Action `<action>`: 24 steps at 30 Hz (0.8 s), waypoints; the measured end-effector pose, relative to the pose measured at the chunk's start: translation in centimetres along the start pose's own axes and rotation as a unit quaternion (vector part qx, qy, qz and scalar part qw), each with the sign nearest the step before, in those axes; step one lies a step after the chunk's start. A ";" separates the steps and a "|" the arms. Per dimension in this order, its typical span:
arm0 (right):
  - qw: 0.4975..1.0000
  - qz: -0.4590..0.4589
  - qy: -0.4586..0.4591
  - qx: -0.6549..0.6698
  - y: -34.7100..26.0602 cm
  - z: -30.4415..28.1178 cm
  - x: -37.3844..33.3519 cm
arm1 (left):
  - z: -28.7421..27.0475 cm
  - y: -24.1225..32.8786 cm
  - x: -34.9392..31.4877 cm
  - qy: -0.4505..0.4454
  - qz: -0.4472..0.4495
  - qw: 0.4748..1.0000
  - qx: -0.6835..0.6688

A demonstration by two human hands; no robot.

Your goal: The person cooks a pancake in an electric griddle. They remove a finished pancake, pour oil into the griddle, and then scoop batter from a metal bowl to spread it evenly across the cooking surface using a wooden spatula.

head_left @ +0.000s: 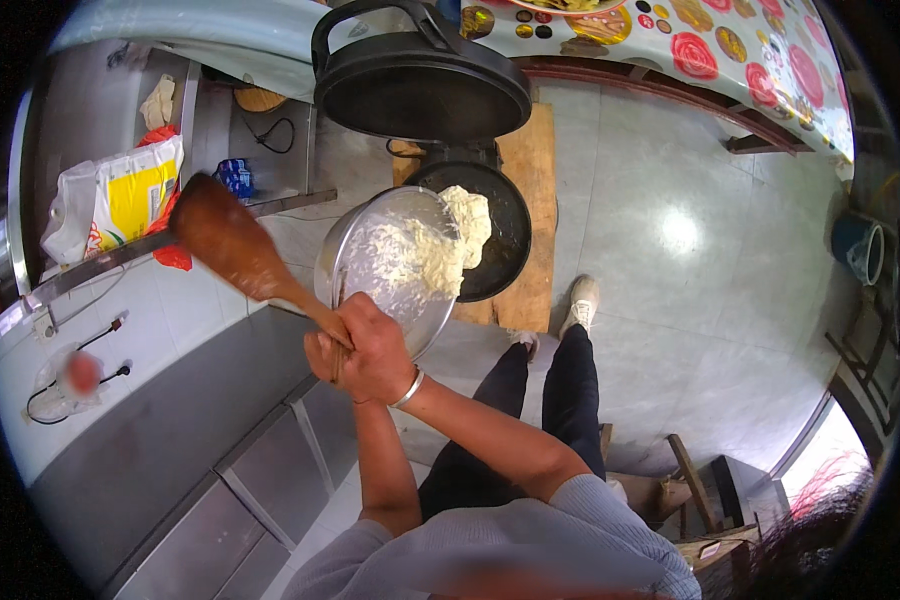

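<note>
Clenched around a wooden paddle (238, 248), our right grip (375, 345) holds its blade up and to the left, clear of the food, in the head view. Our left grip lies mostly hidden behind it, so we cannot tell whether it grasps the bowl or something else.

Pale dough (425, 255) spreads across the bowl (422, 328) and slumps over its rim above the left part of the round pan (507, 240). We judge the transfer to be partway: one lump is over the pan, while plenty remains in the bowl, with smears along its wall.

As for materials, the dough looks sticky, lumpy and ragged; the bowl is smooth, shiny metal; the paddle is reddish-brown with a broad blade. Behind the dark, glossy pan, its heavy black lid (425, 95) stands raised, and knotty planks (537, 210) show beneath.
</note>
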State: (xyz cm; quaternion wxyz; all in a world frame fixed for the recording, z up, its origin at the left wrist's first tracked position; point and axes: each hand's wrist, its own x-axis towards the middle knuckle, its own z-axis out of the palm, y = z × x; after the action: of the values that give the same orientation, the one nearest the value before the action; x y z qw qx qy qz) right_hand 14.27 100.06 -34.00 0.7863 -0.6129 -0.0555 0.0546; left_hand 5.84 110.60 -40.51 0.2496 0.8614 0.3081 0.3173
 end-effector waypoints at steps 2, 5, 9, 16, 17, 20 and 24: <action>0.999 0.005 -0.034 -0.011 1.2 0.3 -0.8 | 0.4 1.9 0.8 0.008 0.020 0.998 0.056; 0.998 -0.013 -0.059 -0.007 1.8 0.1 -1.7 | 0.2 3.4 1.6 0.017 0.047 0.991 0.127; 0.999 0.003 -0.043 0.031 1.4 -0.6 -1.5 | 0.7 4.7 2.0 0.030 0.070 0.979 0.190; 0.993 0.097 -0.055 0.029 0.4 -7.8 -3.9 | 2.9 6.2 2.5 0.059 0.076 0.954 0.283; 0.994 0.094 -0.042 -0.025 0.8 -10.1 -5.0 | 3.0 6.4 2.5 0.061 0.070 0.954 0.285; 0.958 0.080 -0.036 -0.274 3.6 -15.9 -8.6 | 2.8 5.9 2.2 0.040 0.036 0.969 0.243; 0.852 0.080 -0.175 -0.487 3.9 -18.7 -7.5 | 2.8 6.5 1.9 0.019 0.037 0.966 0.256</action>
State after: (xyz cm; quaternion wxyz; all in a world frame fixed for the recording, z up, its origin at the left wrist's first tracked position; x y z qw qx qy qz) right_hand 9.67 81.96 -42.51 0.3574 -0.9001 -0.1619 0.1896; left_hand 11.32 106.78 -37.57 0.0025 0.9011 0.3517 0.2535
